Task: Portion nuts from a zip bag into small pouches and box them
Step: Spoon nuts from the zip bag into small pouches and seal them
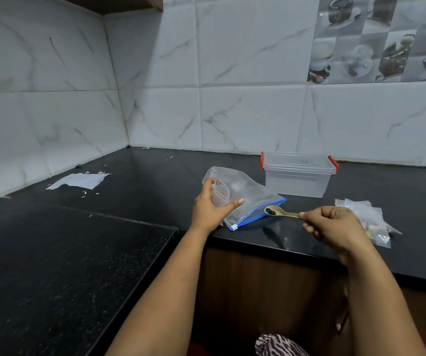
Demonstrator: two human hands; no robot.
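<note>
A small clear pouch (pixel 220 194) is held upright in the left hand (pixel 208 206), fingers curled behind it and thumb stretched out across its lower front; its mouth faces up and looks open, contents cannot be told. The pouch is held just above the zip bag (pixel 248 195), which lies flat on the black counter (pixel 155 181) with its blue zip edge toward the counter's front edge and a white slider at the near corner. The bag looks nearly empty; contents are hard to make out. A wooden spoon (pixel 280 211) is pinched by its handle end in the right hand (pixel 335 223), fingers curled round it; the bowl points left, sits just beside the bag's blue edge, and carries a few dark pieces (pixel 271 212). The spoon is held slightly above the counter, its shadow seen below. Behind the bag, a clear plastic box (pixel 296 176) with red clips stands near the wall, lid on. To the right, partly behind the right hand, a loose pile of small clear pouches (pixel 368 217) lies on the counter, some with something inside. Far left on the counter, a torn white paper (pixel 78 180) is seen with small scraps around it. White marble-look tiles (pixel 232 73) cover the wall, with a printed cup-pattern tile (pixel 386 37) at upper right.
</note>
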